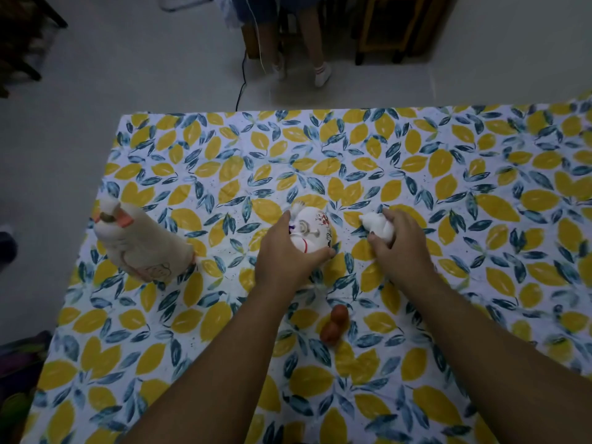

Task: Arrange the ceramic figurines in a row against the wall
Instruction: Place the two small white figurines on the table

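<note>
Left hand is wrapped around a round white figurine with red and dark painted marks, fingers curled at its far-left side and thumb under its near edge. Right hand is closed over a small plain white figurine, just to the right of the round one; only its left end shows past the fingers, and its shape cannot be made out. Whether either piece is lifted off the surface or resting on it cannot be told.

Well to the left of the left hand: a large cream duck figurine with an orange beak, upright, near the surface's left edge. Between the forearms, nearer the person: a small brown figurine, form unclear.

No containers visible. Beyond the far edge: a person's legs, cut off above the knee.
</note>
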`<action>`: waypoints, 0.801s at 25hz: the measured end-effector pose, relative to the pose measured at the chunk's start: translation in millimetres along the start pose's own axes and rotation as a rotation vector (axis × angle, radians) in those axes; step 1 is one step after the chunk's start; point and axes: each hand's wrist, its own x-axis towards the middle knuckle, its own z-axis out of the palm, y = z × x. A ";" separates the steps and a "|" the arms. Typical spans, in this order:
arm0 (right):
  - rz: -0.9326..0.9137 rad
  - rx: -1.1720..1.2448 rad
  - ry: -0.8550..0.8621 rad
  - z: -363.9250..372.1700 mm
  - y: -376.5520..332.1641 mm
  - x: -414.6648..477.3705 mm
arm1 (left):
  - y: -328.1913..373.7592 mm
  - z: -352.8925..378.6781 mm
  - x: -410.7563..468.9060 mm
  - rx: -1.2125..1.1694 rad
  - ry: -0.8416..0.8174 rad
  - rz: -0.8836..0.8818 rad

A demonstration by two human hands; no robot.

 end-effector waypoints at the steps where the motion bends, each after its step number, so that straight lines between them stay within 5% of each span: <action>1: -0.025 0.036 0.004 -0.1 -1.1 -2.9 | 3.4 2.5 -2.2 -0.082 -0.007 0.020; 6: -0.138 0.071 -0.038 7.6 -5.4 -14.0 | 9.4 -2.3 -14.5 -0.195 -0.056 0.099; 13: -0.271 -0.014 -0.010 33.4 -11.2 -38.6 | -15.1 -20.9 -31.9 0.120 0.217 0.039; 20: -0.265 0.010 -0.081 34.7 -12.4 -40.0 | -34.6 -11.2 -39.3 0.029 0.248 0.187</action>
